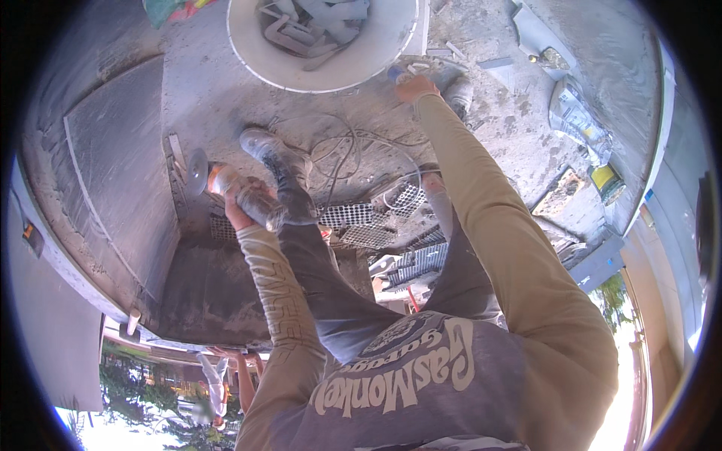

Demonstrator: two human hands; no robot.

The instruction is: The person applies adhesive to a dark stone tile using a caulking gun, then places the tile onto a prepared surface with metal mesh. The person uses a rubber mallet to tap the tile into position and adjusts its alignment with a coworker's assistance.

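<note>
The left hand (pixel 242 204) grasped a dusty grinder (pixel 224 180). The right hand (pixel 416 89) was at a blue object (pixel 395 72) near the white bucket (pixel 320 81); its grip could not be determined.

Scraps (pixel 342 34) lie in the bucket (pixel 248 45). On the bucket's near side lies a cable (pixel 355 137); nearer and left, a grinder (pixel 223 180) (in the left hand (pixel 244 204)); well right, a bag (pixel 579 120).

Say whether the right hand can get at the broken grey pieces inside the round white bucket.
Probably yes: the right hand is close to the bucket, whose open top leaves the grey pieces uncovered, though the small blue object the hand seems to hold might hamper it.
</note>
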